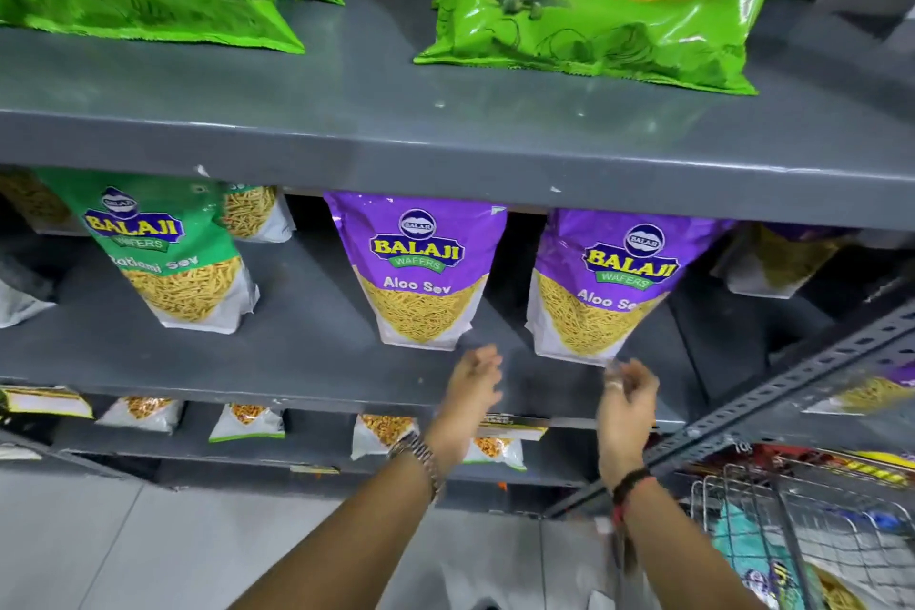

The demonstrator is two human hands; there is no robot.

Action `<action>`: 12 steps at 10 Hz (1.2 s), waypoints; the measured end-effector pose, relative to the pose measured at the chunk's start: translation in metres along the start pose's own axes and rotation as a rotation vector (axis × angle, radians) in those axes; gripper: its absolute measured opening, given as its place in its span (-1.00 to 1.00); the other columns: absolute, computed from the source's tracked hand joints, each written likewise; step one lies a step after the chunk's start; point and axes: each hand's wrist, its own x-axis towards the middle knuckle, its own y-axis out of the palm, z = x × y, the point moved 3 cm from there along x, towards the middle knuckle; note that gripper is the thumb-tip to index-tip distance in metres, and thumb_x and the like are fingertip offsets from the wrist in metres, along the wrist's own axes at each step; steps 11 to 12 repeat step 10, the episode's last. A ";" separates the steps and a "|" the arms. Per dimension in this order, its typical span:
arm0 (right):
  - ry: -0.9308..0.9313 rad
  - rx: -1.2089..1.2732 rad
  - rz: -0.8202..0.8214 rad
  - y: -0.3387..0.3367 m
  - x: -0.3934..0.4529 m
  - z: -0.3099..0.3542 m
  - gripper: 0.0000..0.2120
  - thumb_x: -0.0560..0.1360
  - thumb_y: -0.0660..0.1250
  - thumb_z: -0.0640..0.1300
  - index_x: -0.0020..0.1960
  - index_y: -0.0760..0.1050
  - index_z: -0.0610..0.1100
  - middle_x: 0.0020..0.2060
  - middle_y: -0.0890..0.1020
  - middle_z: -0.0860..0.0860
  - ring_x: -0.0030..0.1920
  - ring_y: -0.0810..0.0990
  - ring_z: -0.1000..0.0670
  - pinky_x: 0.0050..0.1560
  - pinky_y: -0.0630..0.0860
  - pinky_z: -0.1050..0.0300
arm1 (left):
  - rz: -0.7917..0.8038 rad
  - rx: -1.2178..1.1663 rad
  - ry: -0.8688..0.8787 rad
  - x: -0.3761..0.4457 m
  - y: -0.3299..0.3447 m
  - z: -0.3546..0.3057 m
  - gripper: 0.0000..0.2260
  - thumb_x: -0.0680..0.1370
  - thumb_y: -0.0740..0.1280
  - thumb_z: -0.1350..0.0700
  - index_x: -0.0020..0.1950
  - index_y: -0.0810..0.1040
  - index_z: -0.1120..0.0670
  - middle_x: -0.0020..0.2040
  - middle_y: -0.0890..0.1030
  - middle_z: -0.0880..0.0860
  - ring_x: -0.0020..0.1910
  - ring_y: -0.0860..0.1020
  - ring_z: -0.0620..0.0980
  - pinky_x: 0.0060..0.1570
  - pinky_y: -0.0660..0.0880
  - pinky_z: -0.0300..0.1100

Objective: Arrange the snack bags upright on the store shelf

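Two purple Aloo Sev bags stand upright on the middle grey shelf [307,362]: one at the centre [421,272], one to its right [604,287]. A green Ratlami Sev bag [168,253] stands upright further left. My left hand [473,376] hovers just below the centre purple bag, fingers apart, holding nothing. My right hand [626,394] is blurred below the bottom edge of the right purple bag, fingers loosely curled, with nothing in it. Neither hand touches a bag.
Large green wafer bags [594,0] stand on the top shelf. More sev bags sit behind on the middle shelf, and small packets [247,421] line the lower shelf. A wire shopping cart [802,535] with goods is at the lower right, beside a slotted shelf upright [772,396].
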 end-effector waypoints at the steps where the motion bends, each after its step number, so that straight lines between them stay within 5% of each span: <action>1: 0.139 0.154 0.085 -0.012 0.034 0.008 -0.66 0.54 0.12 -0.26 0.31 0.32 -0.18 0.13 0.42 -0.04 0.17 0.40 0.00 0.20 0.29 0.15 | 0.012 0.120 0.054 0.019 0.040 -0.015 -0.58 0.56 0.16 0.17 0.42 0.26 0.04 0.20 0.49 -0.01 0.09 0.51 -0.01 0.11 0.44 -0.11; 2: 0.156 0.079 0.280 -0.005 0.051 0.009 -0.69 0.50 0.15 -0.19 0.23 0.45 -0.10 0.02 0.53 -0.01 0.03 0.47 0.01 0.05 0.36 0.12 | 0.015 0.319 0.076 0.053 0.058 -0.013 -0.43 0.46 0.18 0.00 0.48 0.18 0.00 0.39 0.44 0.16 0.32 0.44 0.22 0.19 0.42 0.03; 3: 0.146 0.043 0.336 -0.004 0.059 0.005 -0.77 0.51 0.14 -0.18 0.07 0.49 0.00 -0.06 0.56 0.04 -0.04 0.49 0.07 0.04 0.38 0.13 | -0.005 0.434 0.099 0.080 0.056 -0.001 -0.46 0.46 0.19 -0.13 0.43 0.21 -0.15 0.35 0.51 0.07 0.30 0.48 0.15 0.29 0.44 0.09; 5: 0.149 0.060 0.315 -0.017 0.067 0.014 -0.77 0.51 0.10 -0.18 -0.19 0.49 0.01 -0.27 0.51 0.11 -0.25 0.45 0.13 -0.19 0.34 0.25 | 0.036 0.535 0.132 0.057 0.078 -0.009 -0.49 0.48 0.23 -0.04 0.42 0.20 -0.20 0.32 0.52 -0.01 0.23 0.52 0.07 0.14 0.48 -0.10; 6: 0.187 0.026 0.283 -0.027 0.081 0.008 -0.84 0.37 0.14 0.00 -0.25 0.48 0.01 -0.23 0.54 0.06 -0.10 0.50 -0.03 0.01 0.40 0.07 | 0.107 0.540 0.144 0.050 0.096 -0.014 -0.46 0.51 0.18 0.10 0.46 0.14 -0.19 0.31 0.46 -0.12 0.23 0.47 -0.02 0.12 0.42 -0.17; 7: 0.204 0.046 0.288 -0.032 0.087 0.009 -0.82 0.44 0.13 -0.04 -0.22 0.50 0.00 -0.11 0.59 -0.01 0.02 0.53 -0.06 0.19 0.40 -0.01 | 0.119 0.534 0.118 0.050 0.102 -0.015 -0.42 0.49 0.14 0.20 0.47 0.14 -0.15 0.30 0.46 -0.06 0.20 0.45 0.00 0.09 0.42 -0.16; 8: 0.222 0.067 0.275 -0.035 0.083 0.010 -0.82 0.49 0.13 -0.09 -0.16 0.51 0.02 0.11 0.58 -0.07 0.19 0.52 -0.10 0.36 0.37 -0.08 | 0.134 0.510 0.078 0.048 0.097 -0.012 -0.42 0.47 0.17 0.13 0.47 0.14 -0.12 0.39 0.43 0.00 0.31 0.43 0.04 0.30 0.42 -0.04; 9: 0.078 0.031 0.196 -0.040 0.067 0.020 -0.76 0.46 0.15 -0.07 0.07 0.50 -0.08 0.21 0.56 -0.13 0.23 0.51 -0.12 0.35 0.38 -0.15 | -0.010 0.509 0.277 0.028 0.088 -0.018 -0.48 0.52 0.15 0.21 0.49 0.19 0.02 0.41 0.42 0.04 0.37 0.41 0.07 0.31 0.34 -0.17; 10: -0.294 0.023 0.171 -0.055 0.030 0.054 -0.71 0.47 0.16 -0.09 0.17 0.44 -0.08 0.07 0.57 0.00 0.12 0.54 -0.01 0.19 0.48 0.00 | -0.139 0.574 0.653 -0.019 0.073 -0.039 -0.55 0.50 0.12 0.32 0.34 0.40 -0.01 0.21 0.57 -0.01 0.06 0.58 -0.12 0.04 0.37 -0.50; 12: -0.294 0.023 0.171 -0.055 0.030 0.054 -0.71 0.47 0.16 -0.09 0.17 0.44 -0.08 0.07 0.57 0.00 0.12 0.54 -0.01 0.19 0.48 0.00 | -0.139 0.574 0.653 -0.019 0.073 -0.039 -0.55 0.50 0.12 0.32 0.34 0.40 -0.01 0.21 0.57 -0.01 0.06 0.58 -0.12 0.04 0.37 -0.50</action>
